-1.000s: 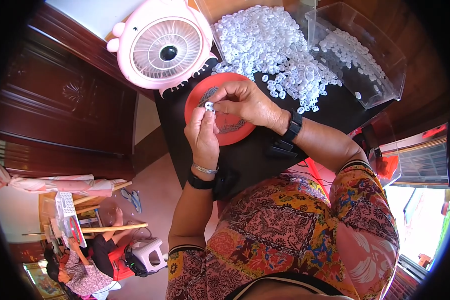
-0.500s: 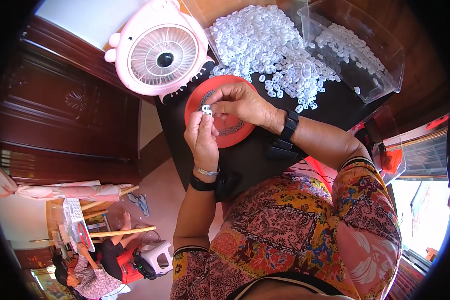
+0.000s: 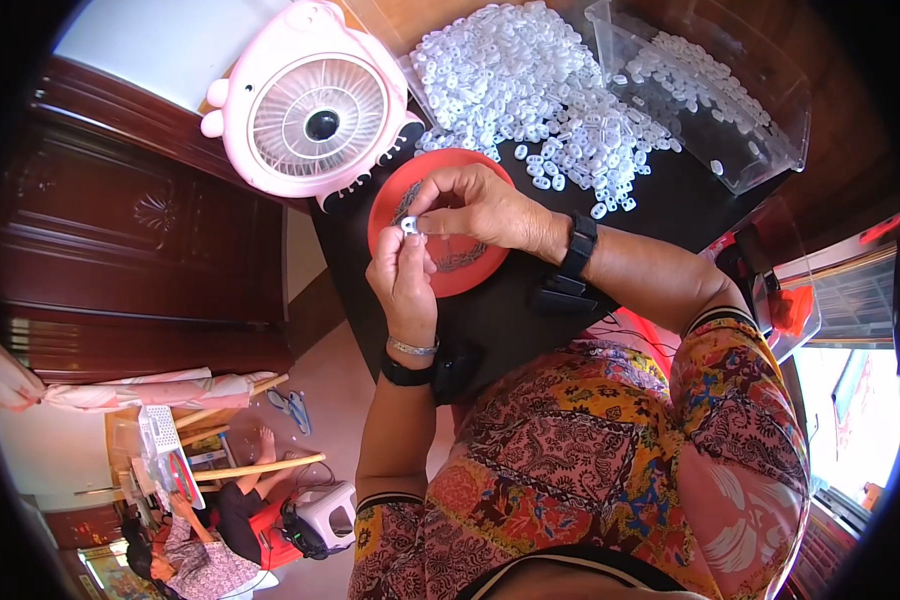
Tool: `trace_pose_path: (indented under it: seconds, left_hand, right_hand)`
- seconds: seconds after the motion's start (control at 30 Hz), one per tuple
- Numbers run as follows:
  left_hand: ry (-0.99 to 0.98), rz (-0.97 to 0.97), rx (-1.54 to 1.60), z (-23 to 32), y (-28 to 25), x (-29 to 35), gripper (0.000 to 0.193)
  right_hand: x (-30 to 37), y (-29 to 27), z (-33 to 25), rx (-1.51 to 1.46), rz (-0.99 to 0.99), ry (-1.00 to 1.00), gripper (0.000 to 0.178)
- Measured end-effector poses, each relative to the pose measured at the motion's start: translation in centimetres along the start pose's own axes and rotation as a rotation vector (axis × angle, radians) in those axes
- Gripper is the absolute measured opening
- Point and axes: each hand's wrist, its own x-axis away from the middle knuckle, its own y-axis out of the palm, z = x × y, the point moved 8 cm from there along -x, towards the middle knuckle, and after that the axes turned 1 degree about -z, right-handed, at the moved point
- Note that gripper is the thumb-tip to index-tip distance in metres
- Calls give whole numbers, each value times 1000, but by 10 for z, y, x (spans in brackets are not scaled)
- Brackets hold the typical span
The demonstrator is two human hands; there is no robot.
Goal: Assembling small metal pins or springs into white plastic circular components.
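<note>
Together near the centre of the frame, two bare hands meet at a small white piece (image 3: 410, 226) — held above the left edge of a red bowl (image 3: 473, 280). The left hand (image 3: 404, 282), just below, pinches the piece between thumb and fingertip, the other fingers curled in. The right hand (image 3: 482, 208) comes in from the right with thumb and forefinger drawn close at the piece's upper edge; whether they grip it, or something smaller, is too small to tell.

The piece, rounded and with a dark hole showing, looks like stiff plastic: probably very light, hard to crush, yet smooth enough to slip or twist from a loose pinch. The likely best hold is by its outer rim, fingertips on opposite edges, leaving the holes uncovered.

Thin grey bits (image 3: 458, 260), seemingly metal, lie in the bowl, which rests on a black counter (image 3: 346, 262). At the top of the frame, a loose heap of similar white pieces (image 3: 505, 75) spreads across the counter — with more inside a clear bin (image 3: 772, 166) at upper right. A pink animal-shaped fan (image 3: 232, 122) stands at upper left, and another person (image 3: 202, 562) sits at lower left, well apart from the counter.
</note>
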Motion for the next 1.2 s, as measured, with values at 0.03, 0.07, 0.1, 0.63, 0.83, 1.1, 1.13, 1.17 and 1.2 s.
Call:
trace_pose_path:
  seconds: [0.03, 0.07, 0.1, 0.63, 0.83, 1.1, 1.13, 1.17, 1.2]
  left_hand:
    - [-8, 8, 2, 0, -1, 0, 11]
    - [-16, 16, 3, -1, -1, 0, 11]
    - [-19, 17, 2, -1, -2, 0, 11]
    - [-20, 40, 38, 2, -3, 1, 8]
    - [-26, 64, 57, 0, -8, -1, 7]
    - [-135, -7, 207, -6, -4, -4, 17]
    - [-169, -49, 278, -8, -2, -5, 19]
    - [-203, -92, 350, -10, 0, -5, 21]
    - [-203, -90, 351, -12, -3, -7, 21]
  right_hand:
    - [0, 1, -5, 35, 3, -73, 9]
    - [1, 2, -5, 33, 2, -71, 9]
    - [2, 3, -8, 55, 6, -85, 9]
    - [1, -9, -10, 48, 132, -88, 8]
    - [2, -6, -6, 56, 93, -22, 13]
    - [1, 5, -5, 122, -12, -91, 11]
    - [2, 9, -5, 158, -52, -87, 11]
    - [1, 9, -4, 158, -54, -86, 11]
    - [1, 8, -4, 162, -51, -96, 11]
